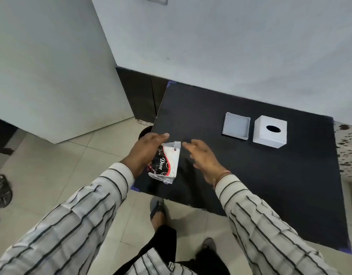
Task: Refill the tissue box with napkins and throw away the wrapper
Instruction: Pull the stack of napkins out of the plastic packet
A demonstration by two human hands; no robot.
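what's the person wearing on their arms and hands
Both arms are in long light sleeves with thin dark stripes, the left sleeve and right sleeve alike. The left hand is bare. The right hand is bare too, with a thin reddish thread around the wrist.

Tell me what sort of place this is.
Probably a plain room in a home or small office: pale tiled floor, bare white wall, dark sandals left on the floor, and a low black table holding a white cube tissue box.

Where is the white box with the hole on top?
The white box sits on the far right of the black table, right beside its open tray, away from both hands.
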